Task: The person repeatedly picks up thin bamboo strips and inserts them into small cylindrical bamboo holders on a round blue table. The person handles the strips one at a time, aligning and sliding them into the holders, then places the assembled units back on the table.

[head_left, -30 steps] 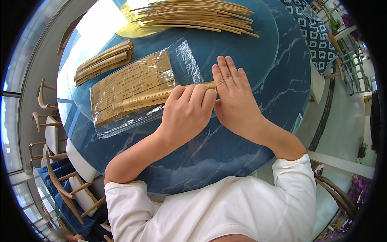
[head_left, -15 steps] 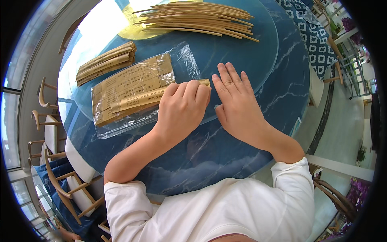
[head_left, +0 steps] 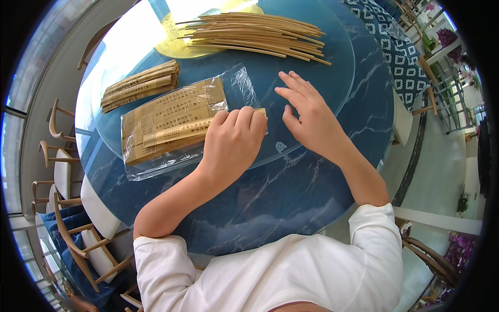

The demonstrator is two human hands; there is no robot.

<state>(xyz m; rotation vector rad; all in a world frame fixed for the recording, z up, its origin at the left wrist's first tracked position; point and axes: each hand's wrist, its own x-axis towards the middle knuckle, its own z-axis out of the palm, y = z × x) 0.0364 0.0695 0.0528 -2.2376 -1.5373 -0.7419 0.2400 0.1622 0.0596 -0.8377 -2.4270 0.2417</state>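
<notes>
My left hand [head_left: 235, 136] is closed around a printed brown paper chopstick sleeve [head_left: 179, 131]. The sleeve's far end pokes out past my knuckles; whether a chopstick is inside cannot be seen. Beneath it lies a stack of flat brown sleeves [head_left: 210, 93], partly within a clear plastic bag [head_left: 240, 83]. To the right, my right hand [head_left: 310, 117] hovers over the table with fingers apart and nothing in it. Beyond both hands, a heap of long wooden chopsticks [head_left: 254, 36] lies loose. A bundle of filled-looking paper sleeves [head_left: 140, 86] rests at the left.
The round blue marbled table [head_left: 270, 208] carries a glass turntable [head_left: 340, 78] with a yellow patch [head_left: 171, 39] under the chopsticks. Wooden chairs [head_left: 99, 249] stand at the left. A patterned blue cloth [head_left: 400, 57] hangs at the far right.
My right hand has lifted slightly away from the sleeve's end, and its fingers have turned and curled a little. My left hand keeps its hold on the sleeve.
</notes>
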